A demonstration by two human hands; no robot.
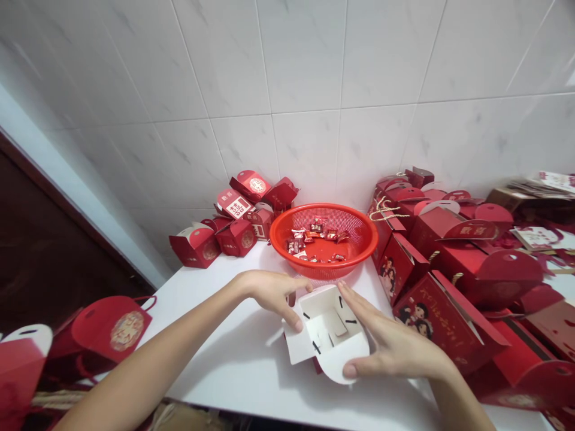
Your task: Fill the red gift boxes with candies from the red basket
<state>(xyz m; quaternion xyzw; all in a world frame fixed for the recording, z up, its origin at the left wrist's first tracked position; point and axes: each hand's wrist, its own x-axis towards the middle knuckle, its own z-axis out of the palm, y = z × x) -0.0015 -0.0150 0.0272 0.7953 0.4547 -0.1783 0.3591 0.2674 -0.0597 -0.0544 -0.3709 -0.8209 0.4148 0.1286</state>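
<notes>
A small red gift box [335, 341] with a white inside stands on the white table in front of me, its top flaps folded outward. Dark slots show in its inner walls, and loose white flaps lie at the bottom. My left hand [274, 297] grips the left flap and back edge between thumb and fingers. Along the right side lie the fingers of my right hand [395, 347], with the thumb pressed on the rounded front flap. Just behind the box is a red plastic basket [324, 270] with several wrapped candies [330, 233] in it.
Folded red boxes [236, 236] are piled at the back left of the white table [233, 365]. Many red boxes and bags [453, 311] crowd the right side. Another red box [108, 329] sits at the left edge. A tiled wall [305, 149] closes off the back.
</notes>
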